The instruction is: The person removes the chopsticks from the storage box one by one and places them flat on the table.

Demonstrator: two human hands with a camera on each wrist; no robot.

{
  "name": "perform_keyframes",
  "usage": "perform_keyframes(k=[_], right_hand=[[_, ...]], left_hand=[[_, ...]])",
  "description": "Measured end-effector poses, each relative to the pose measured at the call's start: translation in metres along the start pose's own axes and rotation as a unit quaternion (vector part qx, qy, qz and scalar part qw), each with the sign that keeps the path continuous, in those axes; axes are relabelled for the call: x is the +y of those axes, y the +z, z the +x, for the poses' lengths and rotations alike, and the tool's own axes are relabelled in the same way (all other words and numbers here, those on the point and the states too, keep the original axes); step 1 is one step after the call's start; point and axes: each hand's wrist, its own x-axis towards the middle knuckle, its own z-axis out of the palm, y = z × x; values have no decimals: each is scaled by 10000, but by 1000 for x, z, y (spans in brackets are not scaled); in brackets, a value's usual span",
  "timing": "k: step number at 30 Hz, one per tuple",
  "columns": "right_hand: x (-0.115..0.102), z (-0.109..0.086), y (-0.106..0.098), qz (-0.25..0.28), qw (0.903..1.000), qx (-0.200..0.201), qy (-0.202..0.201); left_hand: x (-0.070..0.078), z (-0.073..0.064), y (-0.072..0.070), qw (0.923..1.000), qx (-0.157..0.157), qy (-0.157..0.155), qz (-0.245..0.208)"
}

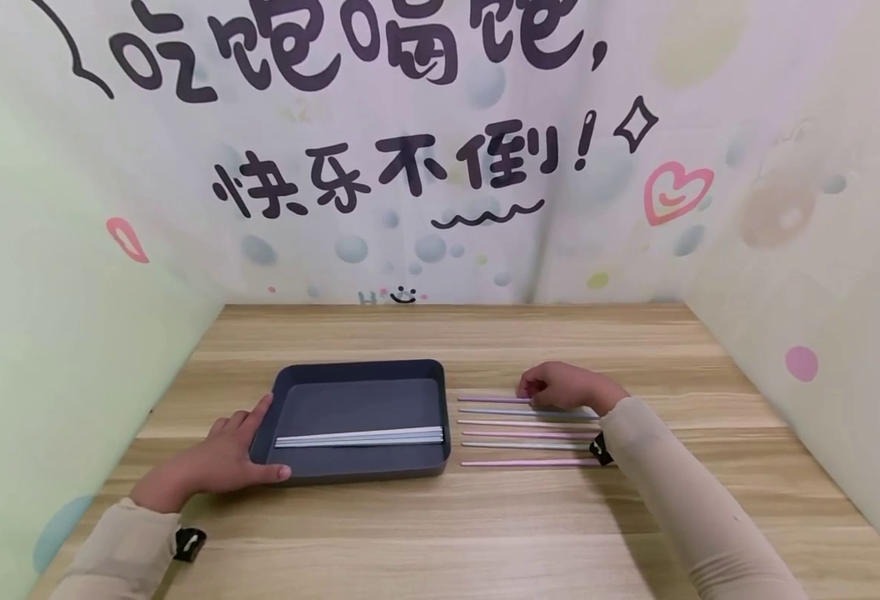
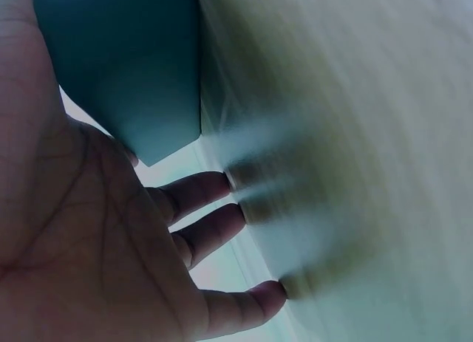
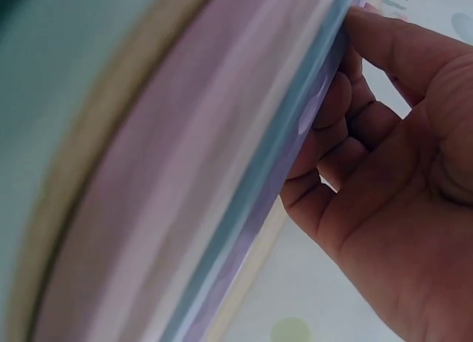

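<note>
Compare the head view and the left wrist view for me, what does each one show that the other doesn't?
Only the head view shows the right hand, the row of chopsticks beside it, the pale chopsticks lying in the tray, and the wall lettering.

Only the left wrist view shows the palm side of the left hand, with fingertips meeting the table.

Both show the left hand, part of the tray and the table.

Chopsticks [image 1: 527, 434] lie in and right of the tray [image 1: 365, 404].
</note>
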Motion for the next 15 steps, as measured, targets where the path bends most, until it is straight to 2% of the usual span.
perform_keyframes(k=[3,10,15], right_hand=[[0,0,0,2,10000,20,-41],[0,-3,2,-11,10000,1,-16],[-2,-3,-1,-173,9998,4,22]], left_hand=[[0,1,-1,9999,71,22,71],[2,0,-2,9999,-138,-96,-33],[2,-1,-3,9999,-102,-75,2]])
